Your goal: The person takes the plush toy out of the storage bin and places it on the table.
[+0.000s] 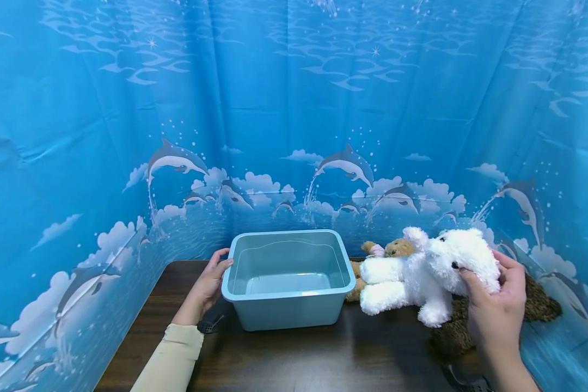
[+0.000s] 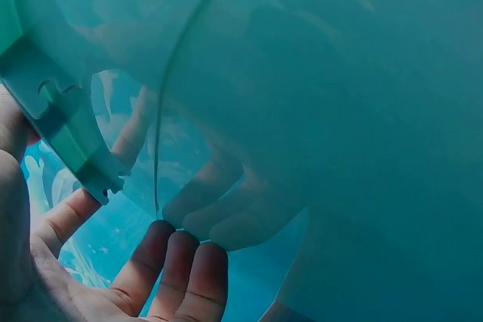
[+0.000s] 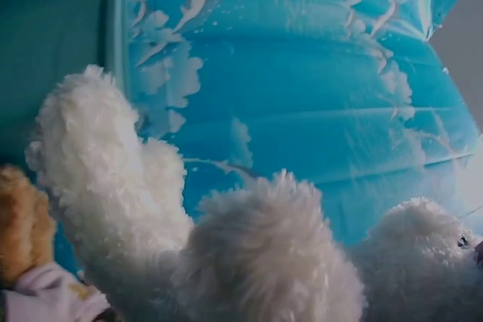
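A light blue plastic bin [image 1: 291,314] stands on the dark table with nothing in it. My left hand [image 1: 209,282] grips its left rim, thumb over the top edge. In the left wrist view, the other fingertips [image 2: 204,269] rest against the bin's outer wall [image 2: 377,156]. At the right, my right hand [image 1: 501,305] holds a white stuffed dog [image 1: 416,280] by the head, its legs pointing toward the bin. The dog's fluffy limbs [image 3: 256,254] fill the lower part of the right wrist view, where my right fingers are mostly hidden.
Behind the white dog, a tan teddy bear [image 1: 399,247] lies partly covered, close to the bin's right side. A dark brown plush [image 1: 543,302] lies beneath my right hand. A blue dolphin-print curtain [image 1: 284,136] surrounds the dark wooden table [image 1: 294,359].
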A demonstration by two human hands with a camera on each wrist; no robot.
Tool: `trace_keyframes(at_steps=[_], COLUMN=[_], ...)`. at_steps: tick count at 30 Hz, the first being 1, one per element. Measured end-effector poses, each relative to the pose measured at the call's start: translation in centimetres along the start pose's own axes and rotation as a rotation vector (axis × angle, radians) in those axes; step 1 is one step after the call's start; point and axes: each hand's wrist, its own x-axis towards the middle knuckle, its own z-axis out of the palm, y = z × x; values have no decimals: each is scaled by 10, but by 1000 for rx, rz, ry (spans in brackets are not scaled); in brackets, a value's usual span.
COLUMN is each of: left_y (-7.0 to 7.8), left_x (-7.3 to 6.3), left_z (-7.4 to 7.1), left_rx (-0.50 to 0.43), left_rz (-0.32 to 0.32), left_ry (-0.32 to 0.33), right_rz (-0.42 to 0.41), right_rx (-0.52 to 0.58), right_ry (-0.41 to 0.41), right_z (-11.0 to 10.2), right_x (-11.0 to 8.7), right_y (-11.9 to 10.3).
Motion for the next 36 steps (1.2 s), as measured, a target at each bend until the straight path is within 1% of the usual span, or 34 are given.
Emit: trace_keyframes(at_steps=[2,4,5,10,12,13,16,18,19,24,26,29,30,33,36], left_y=[0,1,1,1,1,1,2,2,2,3,2,0,-1,-2,0], left_x=[0,0,0,1,1,1,1,1,1,2,2,1,1,1,1], left_z=[0,0,0,1,0,0,-1,-1,0,0,0,0,0,1,1], left_rx=[5,9,7,-2,-4,-1,4,6,5,11,15,13,10,0,-4], left_rz=[2,5,7,14,13,12,12,15,16,16,11,1,-2,1,12], left_ry=[0,1,2,3,2,3,-3,-4,-4,2,2,-3,-4,-3,4], right_rz=[28,53,66,155,197,209,266,304,319,412,454,540,567,635,639], right_rx=[-107,-179,-195,-211,-188,-205,-183,-188,-213,-254,-253,-237,-240,-254,-310], right_ry=[6,5,0,-34,-39,-41,-46,-53,-60,-114,-146,-212,-243,-378,-483], right_z=[-4,-7,-9,-12,-12,-12,-12,-12,-13,-15,-18,-25,-28,-38,-41], right_x=[-2,-5,-7,-18,-22,-23,-26,-27,-26,-20,-17,-14,-13,-8,-2], right_y=[7,15,20,43,52,57,70,79,83,105,116,133,137,143,142])
